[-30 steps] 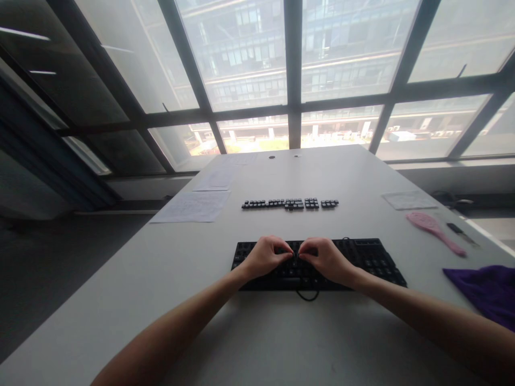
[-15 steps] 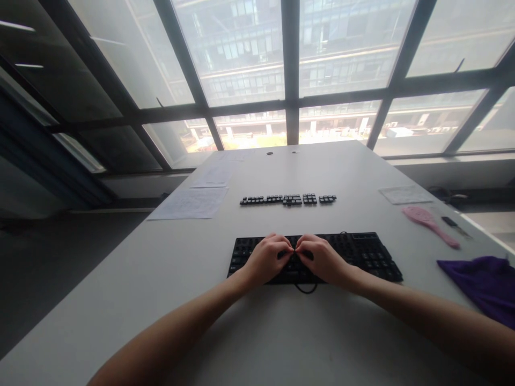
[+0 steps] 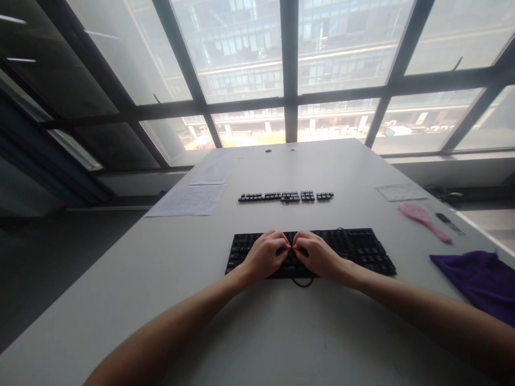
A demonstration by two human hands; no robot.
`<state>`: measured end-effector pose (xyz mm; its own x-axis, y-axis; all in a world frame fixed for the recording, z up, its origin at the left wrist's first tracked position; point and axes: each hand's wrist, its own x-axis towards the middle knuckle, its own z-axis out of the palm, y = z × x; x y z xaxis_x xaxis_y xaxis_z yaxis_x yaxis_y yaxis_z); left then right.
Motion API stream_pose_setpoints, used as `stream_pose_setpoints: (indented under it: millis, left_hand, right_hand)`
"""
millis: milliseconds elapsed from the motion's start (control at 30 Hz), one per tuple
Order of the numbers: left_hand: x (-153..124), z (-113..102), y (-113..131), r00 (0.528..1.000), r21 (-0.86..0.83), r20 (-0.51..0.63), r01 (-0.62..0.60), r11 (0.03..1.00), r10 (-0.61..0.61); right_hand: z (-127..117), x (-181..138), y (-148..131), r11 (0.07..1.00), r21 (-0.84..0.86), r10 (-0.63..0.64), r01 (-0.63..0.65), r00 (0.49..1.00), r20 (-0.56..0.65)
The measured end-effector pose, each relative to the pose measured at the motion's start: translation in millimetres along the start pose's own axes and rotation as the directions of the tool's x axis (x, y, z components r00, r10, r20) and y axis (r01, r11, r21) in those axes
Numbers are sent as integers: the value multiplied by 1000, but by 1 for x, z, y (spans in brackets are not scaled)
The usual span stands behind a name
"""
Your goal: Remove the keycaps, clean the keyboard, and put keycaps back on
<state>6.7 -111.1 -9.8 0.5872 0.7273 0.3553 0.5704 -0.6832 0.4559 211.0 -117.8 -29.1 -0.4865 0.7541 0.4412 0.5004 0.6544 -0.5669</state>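
A black keyboard (image 3: 362, 252) lies on the white table (image 3: 120, 279) in front of me. My left hand (image 3: 265, 254) and my right hand (image 3: 317, 254) rest on its middle, fingers curled and fingertips pinched together where the two hands meet. What the fingers pinch is too small to make out. Beyond the keyboard, a row of loose black keycaps (image 3: 285, 197) lies in a line on the table. A small black loop (image 3: 301, 282) shows at the keyboard's near edge.
Printed paper sheets (image 3: 187, 200) lie at the left rear. A pink brush (image 3: 422, 217), a small dark tool (image 3: 444, 220) and a clear sheet (image 3: 398, 191) lie at the right. A purple cloth (image 3: 478, 281) covers the right edge. Large windows stand behind the table.
The hands have closed together until their fingertips touch over the keyboard's middle. The view has shifted slightly, so everything sits a little higher in the picture.
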Motion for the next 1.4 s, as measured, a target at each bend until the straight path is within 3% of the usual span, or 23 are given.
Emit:
stream_pose_setpoints:
  millis: [300, 400, 533, 633, 733, 1067, 1167, 1267, 1400]
  left_hand:
    - [2, -6, -1, 1000, 3, -11, 20, 1000, -20]
    - [23, -20, -19, 997, -5, -42, 71, 997, -72]
    - [74, -31, -60, 973, 127, -150, 195, 973, -175]
    - [110, -27, -87, 967, 243, -147, 240, 940, -208]
    - [131, -17, -102, 966, 279, -136, 249, 928, -218]
    - [140, -2, -111, 974, 331, -41, 225, 916, -224]
    - [138, -1, -111, 975, 321, -36, 219, 921, -219]
    - [136, 0, -110, 977, 294, -28, 208, 933, -210]
    - [136, 2, -107, 973, 244, -37, 232, 942, -230]
  right_hand:
    - [-14, 2, -6, 999, 37, 12, -14, 999, 47]
    - [-27, 20, 10, 997, -42, 57, -57, 998, -10]
    - [-36, 66, 47, 947, -305, 82, -102, 994, -78]
    - [-33, 103, 70, 847, -527, 76, -61, 997, 8]
    - [-25, 129, 83, 818, -576, 54, 6, 995, 87]
    - [-9, 144, 92, 763, -620, -34, 184, 969, 245]
    - [-19, 137, 87, 783, -601, -67, 162, 982, 177]
    - [-42, 128, 82, 837, -547, -51, 27, 998, -29]
    - [-74, 112, 74, 926, -360, 17, -117, 963, -267]
